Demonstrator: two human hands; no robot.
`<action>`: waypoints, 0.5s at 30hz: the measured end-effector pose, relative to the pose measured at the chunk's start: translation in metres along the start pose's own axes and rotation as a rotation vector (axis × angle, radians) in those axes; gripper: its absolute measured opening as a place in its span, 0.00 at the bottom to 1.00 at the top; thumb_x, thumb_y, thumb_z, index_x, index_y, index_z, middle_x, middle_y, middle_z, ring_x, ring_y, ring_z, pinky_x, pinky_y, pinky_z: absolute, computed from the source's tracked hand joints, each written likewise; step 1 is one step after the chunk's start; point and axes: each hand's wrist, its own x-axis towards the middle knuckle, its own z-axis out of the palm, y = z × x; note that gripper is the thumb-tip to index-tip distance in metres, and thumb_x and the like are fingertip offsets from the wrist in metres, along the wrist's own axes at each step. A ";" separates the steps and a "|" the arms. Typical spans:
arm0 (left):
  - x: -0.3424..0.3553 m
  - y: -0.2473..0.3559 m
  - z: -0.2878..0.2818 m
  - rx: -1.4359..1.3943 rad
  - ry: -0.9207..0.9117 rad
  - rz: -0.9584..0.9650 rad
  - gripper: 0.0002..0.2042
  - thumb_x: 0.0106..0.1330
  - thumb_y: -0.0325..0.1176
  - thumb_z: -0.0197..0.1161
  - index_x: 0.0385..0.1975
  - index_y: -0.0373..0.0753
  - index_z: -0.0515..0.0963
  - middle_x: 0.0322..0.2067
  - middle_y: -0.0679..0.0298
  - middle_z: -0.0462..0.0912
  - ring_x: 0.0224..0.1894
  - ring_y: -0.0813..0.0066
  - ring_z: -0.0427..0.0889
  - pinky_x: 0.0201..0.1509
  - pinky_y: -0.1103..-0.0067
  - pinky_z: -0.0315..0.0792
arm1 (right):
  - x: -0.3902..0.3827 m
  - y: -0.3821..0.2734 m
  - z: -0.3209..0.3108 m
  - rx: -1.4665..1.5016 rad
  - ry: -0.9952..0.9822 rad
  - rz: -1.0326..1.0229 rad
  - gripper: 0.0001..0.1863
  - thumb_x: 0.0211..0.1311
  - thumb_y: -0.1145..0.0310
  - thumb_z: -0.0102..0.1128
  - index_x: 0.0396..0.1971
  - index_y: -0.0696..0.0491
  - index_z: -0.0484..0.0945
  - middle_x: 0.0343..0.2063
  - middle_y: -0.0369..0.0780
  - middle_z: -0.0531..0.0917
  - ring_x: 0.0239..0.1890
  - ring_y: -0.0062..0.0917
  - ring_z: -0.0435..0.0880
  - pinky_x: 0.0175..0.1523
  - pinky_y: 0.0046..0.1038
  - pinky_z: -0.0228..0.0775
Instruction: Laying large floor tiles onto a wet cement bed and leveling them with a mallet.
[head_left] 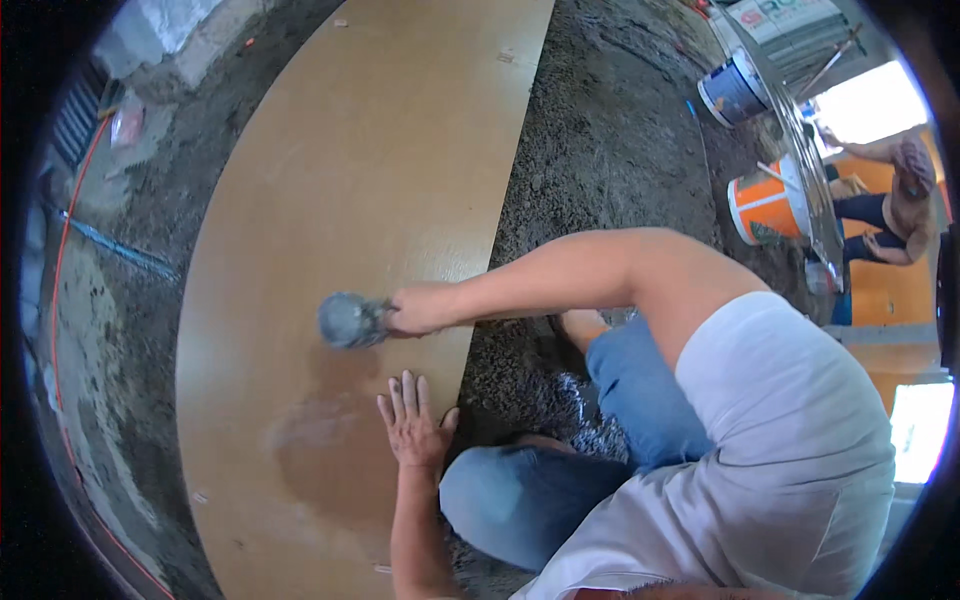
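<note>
My right hand (pixel 418 310) grips a dark grey rubber mallet (pixel 345 320), whose rounded head is over a large tan board or tile (pixel 370 150) lying on dark, coarse mortar (pixel 590 120). Below the mallet, my left hand (pixel 412 430) lies open on the tan surface with its fingers spread, close to the right edge. Whether the mallet head touches the surface, I cannot tell. My bent legs in jeans (pixel 520 500) are beside that edge, over the mortar.
An orange-and-white bucket (pixel 765 210) and a blue bucket (pixel 730 95) stand upper right beside a long metal bar (pixel 780 120). Another person (pixel 900 210) crouches behind them. An orange cord (pixel 62 280) and a blue strip (pixel 120 245) lie along the rough ground at left.
</note>
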 end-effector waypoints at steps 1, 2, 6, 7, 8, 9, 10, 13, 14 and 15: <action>-0.004 -0.005 0.004 0.002 -0.014 -0.002 0.39 0.53 0.56 0.60 0.61 0.37 0.62 0.65 0.53 0.57 0.68 0.49 0.51 0.69 0.51 0.40 | -0.009 -0.003 -0.015 0.001 -0.006 0.058 0.25 0.64 0.49 0.41 0.31 0.57 0.79 0.22 0.48 0.81 0.27 0.38 0.81 0.36 0.36 0.72; -0.006 -0.009 0.010 0.020 -0.024 0.014 0.39 0.53 0.56 0.60 0.61 0.37 0.62 0.65 0.53 0.57 0.68 0.49 0.51 0.69 0.51 0.40 | -0.020 0.001 -0.030 0.006 -0.008 0.125 0.26 0.64 0.49 0.41 0.34 0.57 0.79 0.24 0.50 0.81 0.29 0.40 0.82 0.38 0.37 0.72; -0.005 -0.015 0.021 0.106 -0.059 0.027 0.39 0.55 0.59 0.56 0.63 0.39 0.59 0.67 0.55 0.53 0.70 0.52 0.47 0.70 0.52 0.38 | -0.054 0.025 -0.085 -0.060 0.259 -0.011 0.25 0.65 0.49 0.42 0.40 0.56 0.79 0.29 0.54 0.81 0.34 0.47 0.81 0.43 0.39 0.72; -0.005 -0.015 0.021 0.130 -0.065 0.014 0.39 0.56 0.58 0.56 0.63 0.38 0.59 0.67 0.55 0.54 0.70 0.51 0.47 0.70 0.52 0.39 | -0.063 0.027 -0.098 -0.067 0.335 -0.052 0.25 0.66 0.50 0.42 0.42 0.56 0.79 0.30 0.54 0.81 0.36 0.48 0.80 0.44 0.40 0.72; -0.001 -0.017 0.023 0.157 -0.066 0.012 0.38 0.57 0.57 0.56 0.63 0.38 0.59 0.66 0.55 0.54 0.69 0.51 0.48 0.70 0.52 0.39 | -0.066 0.036 -0.107 -0.049 0.349 -0.051 0.25 0.66 0.50 0.42 0.42 0.56 0.79 0.30 0.54 0.81 0.36 0.48 0.80 0.44 0.40 0.72; -0.001 -0.020 0.031 0.172 -0.074 0.026 0.38 0.57 0.57 0.56 0.63 0.38 0.59 0.66 0.55 0.54 0.69 0.51 0.48 0.70 0.52 0.39 | -0.067 0.045 -0.115 -0.014 0.417 -0.080 0.24 0.66 0.51 0.42 0.42 0.56 0.79 0.31 0.54 0.81 0.36 0.48 0.80 0.44 0.40 0.71; -0.006 -0.027 0.036 0.332 -0.019 0.085 0.37 0.58 0.55 0.55 0.63 0.38 0.59 0.66 0.54 0.54 0.69 0.50 0.49 0.69 0.51 0.40 | -0.063 0.048 -0.119 0.028 0.476 -0.114 0.23 0.66 0.52 0.43 0.41 0.56 0.79 0.31 0.54 0.81 0.36 0.48 0.80 0.44 0.41 0.71; 0.011 -0.046 0.037 0.369 0.050 0.062 0.34 0.61 0.52 0.53 0.63 0.38 0.58 0.66 0.51 0.54 0.68 0.47 0.50 0.69 0.51 0.41 | -0.051 0.062 -0.137 0.147 0.419 -0.110 0.23 0.66 0.52 0.43 0.42 0.55 0.79 0.32 0.54 0.81 0.37 0.48 0.80 0.44 0.41 0.71; 0.024 -0.048 0.031 0.239 0.080 -0.036 0.33 0.62 0.49 0.52 0.64 0.37 0.58 0.66 0.49 0.54 0.68 0.46 0.51 0.69 0.50 0.42 | -0.039 0.077 -0.137 0.173 0.425 -0.099 0.23 0.66 0.52 0.43 0.42 0.55 0.79 0.32 0.54 0.81 0.37 0.48 0.80 0.44 0.41 0.71; 0.059 -0.047 0.011 0.195 0.085 -0.059 0.32 0.64 0.47 0.50 0.64 0.34 0.55 0.65 0.44 0.53 0.68 0.44 0.49 0.69 0.51 0.40 | -0.020 0.102 -0.134 0.133 0.397 -0.041 0.23 0.66 0.51 0.43 0.42 0.55 0.79 0.31 0.54 0.81 0.36 0.48 0.80 0.44 0.41 0.72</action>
